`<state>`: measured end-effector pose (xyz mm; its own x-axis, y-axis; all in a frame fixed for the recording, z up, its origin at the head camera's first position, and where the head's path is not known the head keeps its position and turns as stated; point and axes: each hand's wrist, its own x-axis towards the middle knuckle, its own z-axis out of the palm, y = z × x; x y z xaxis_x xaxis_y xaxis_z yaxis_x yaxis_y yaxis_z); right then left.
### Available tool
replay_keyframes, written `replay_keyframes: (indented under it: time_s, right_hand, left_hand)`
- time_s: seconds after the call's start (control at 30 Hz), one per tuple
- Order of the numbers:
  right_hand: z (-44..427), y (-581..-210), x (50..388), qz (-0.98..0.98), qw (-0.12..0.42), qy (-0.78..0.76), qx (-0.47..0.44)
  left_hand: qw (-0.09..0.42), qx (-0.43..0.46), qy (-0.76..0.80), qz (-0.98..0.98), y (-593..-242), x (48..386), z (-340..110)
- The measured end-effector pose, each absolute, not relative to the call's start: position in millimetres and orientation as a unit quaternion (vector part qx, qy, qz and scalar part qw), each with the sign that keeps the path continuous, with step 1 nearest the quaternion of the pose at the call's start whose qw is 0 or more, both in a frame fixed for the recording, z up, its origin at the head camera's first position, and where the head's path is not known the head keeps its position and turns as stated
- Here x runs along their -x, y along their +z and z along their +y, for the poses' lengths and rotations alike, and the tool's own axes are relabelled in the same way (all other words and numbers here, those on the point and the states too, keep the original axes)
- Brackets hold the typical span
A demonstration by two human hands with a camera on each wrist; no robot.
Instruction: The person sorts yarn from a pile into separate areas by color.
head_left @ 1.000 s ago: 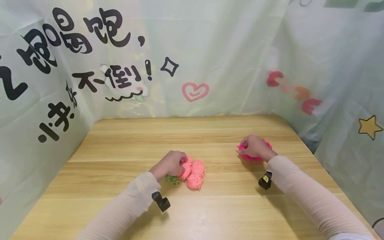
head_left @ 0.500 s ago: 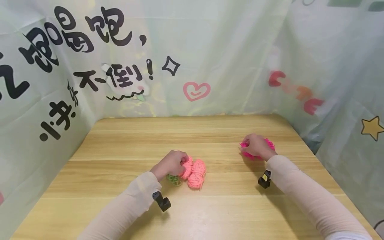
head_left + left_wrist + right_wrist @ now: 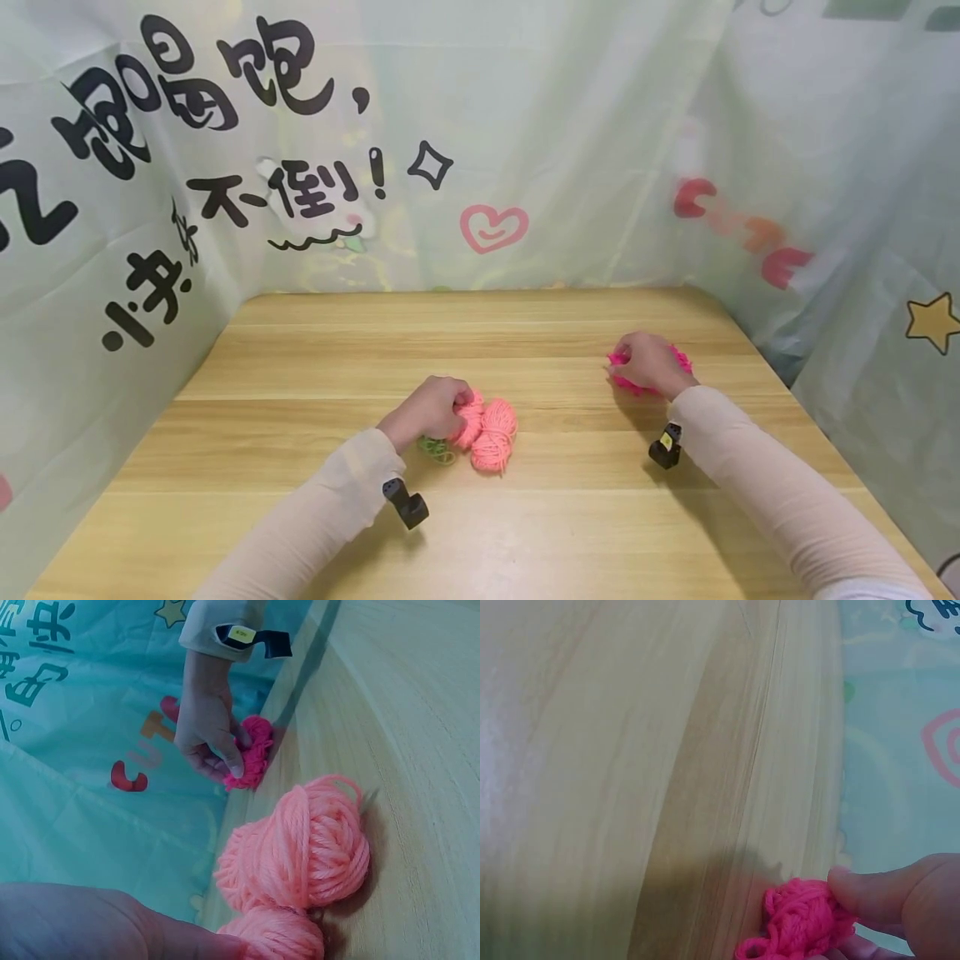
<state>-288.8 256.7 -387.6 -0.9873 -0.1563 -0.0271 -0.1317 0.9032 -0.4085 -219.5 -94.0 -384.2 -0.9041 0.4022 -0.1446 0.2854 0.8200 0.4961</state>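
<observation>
In the head view my left hand [image 3: 429, 410] grips the left one of two salmon-pink yarn bundles, its thumb and fingers round the top. The other salmon bundle [image 3: 493, 437] lies against it on the right. Green yarn [image 3: 437, 450] pokes out beneath the left hand. At the right, my right hand [image 3: 651, 364] pinches a hot-pink yarn piece [image 3: 681, 360], partly hidden under the palm. The right wrist view shows the thumb [image 3: 877, 896] pressed on the hot-pink yarn [image 3: 802, 919]. In the left wrist view, the thumb [image 3: 187, 941] touches the salmon yarn [image 3: 281, 937].
A wood-grain table [image 3: 525, 533] fills the lower part of the head view. Printed curtains [image 3: 585, 167] hang behind it and along both sides. A small black device [image 3: 405, 502] is on the left wrist, another [image 3: 665, 447] on the right.
The right hand and the hot-pink yarn have shifted slightly right and away. The left hand keeps its grip on the salmon yarn; the whole view has drifted a little.
</observation>
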Motion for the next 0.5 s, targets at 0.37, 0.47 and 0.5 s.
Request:
replay_keyframes:
  time_s: [0.37, 0.47, 0.5]
  right_hand:
    - [257.5, -387.5, 289.3, 0.975, 0.042, -0.21, 0.067]
    - [258.0, -386.4, 289.6, 0.975, 0.044, -0.208, 0.062]
    - [258.2, -386.2, 289.9, 0.975, 0.045, -0.207, 0.062]
  left_hand:
    - [0.128, -0.175, 0.239, 0.946, -385.9, 219.2, -94.0]
    - [0.126, -0.173, 0.245, 0.946, -385.6, 218.9, -93.6]
    - [0.125, -0.171, 0.246, 0.946, -385.4, 218.6, -93.7]
